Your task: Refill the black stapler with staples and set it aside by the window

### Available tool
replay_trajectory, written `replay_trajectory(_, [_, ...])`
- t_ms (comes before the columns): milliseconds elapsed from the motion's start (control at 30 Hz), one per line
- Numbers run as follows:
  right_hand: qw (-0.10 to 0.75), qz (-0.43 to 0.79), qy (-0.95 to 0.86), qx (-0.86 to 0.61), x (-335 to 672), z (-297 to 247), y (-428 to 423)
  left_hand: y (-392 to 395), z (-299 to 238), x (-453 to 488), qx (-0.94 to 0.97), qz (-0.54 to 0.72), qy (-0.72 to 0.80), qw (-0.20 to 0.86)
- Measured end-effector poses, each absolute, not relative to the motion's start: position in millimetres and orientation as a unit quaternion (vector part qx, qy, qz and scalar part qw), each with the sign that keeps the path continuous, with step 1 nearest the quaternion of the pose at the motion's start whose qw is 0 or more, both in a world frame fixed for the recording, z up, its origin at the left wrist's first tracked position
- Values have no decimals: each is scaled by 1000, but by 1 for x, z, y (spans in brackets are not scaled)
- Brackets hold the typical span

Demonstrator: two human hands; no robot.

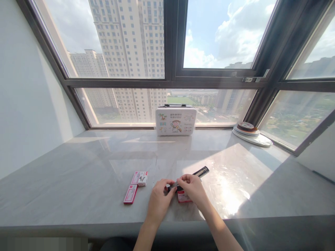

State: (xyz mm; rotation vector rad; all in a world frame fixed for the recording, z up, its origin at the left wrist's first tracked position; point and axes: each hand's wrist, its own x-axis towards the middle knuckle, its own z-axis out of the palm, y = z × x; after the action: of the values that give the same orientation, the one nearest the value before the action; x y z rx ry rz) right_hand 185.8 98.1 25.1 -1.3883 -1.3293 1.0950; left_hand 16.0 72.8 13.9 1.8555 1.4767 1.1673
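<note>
A black stapler [200, 172] lies slanted on the grey stone sill [78, 174], opened out. My left hand [159, 200] pinches its near end, fingers closed. My right hand [193, 188] is closed over the stapler's middle, fingertips pressed on the metal strip. Under my right hand peeks a small red and white box [182, 197]. Left of my hands lie two more small red and white boxes, one [140, 178] farther away and one [130, 194] nearer.
A white lunchbox-style tin [175, 121] with cartoon prints stands at the back against the window. A stack of round plates or coasters [250, 133] rests at the back right. White wall on the left; the sill's front edge is near my forearms.
</note>
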Motion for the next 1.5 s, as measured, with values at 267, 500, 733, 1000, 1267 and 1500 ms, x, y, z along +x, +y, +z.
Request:
replay_trajectory(267, [447, 434, -533, -573, 188, 20, 100, 72, 16, 16, 685, 430, 535, 245])
replay_trajectory(500, [425, 383, -551, -608, 190, 21, 101, 73, 15, 18, 691, 421, 539, 233])
replay_trajectory(733, [369, 291, -608, -640, 193, 33, 94, 67, 9, 9, 715, 347, 590, 142])
replay_trajectory(1000, [361, 277, -667, -590, 203, 43, 70, 71, 15, 7, 712, 322, 600, 170])
replay_trajectory(1267, [398, 422, -552, -599, 294, 22, 78, 73, 15, 6, 708, 322, 596, 200])
replay_trajectory(1500, [412, 396, -657, -492, 257, 61, 110, 72, 16, 6, 707, 319, 600, 196])
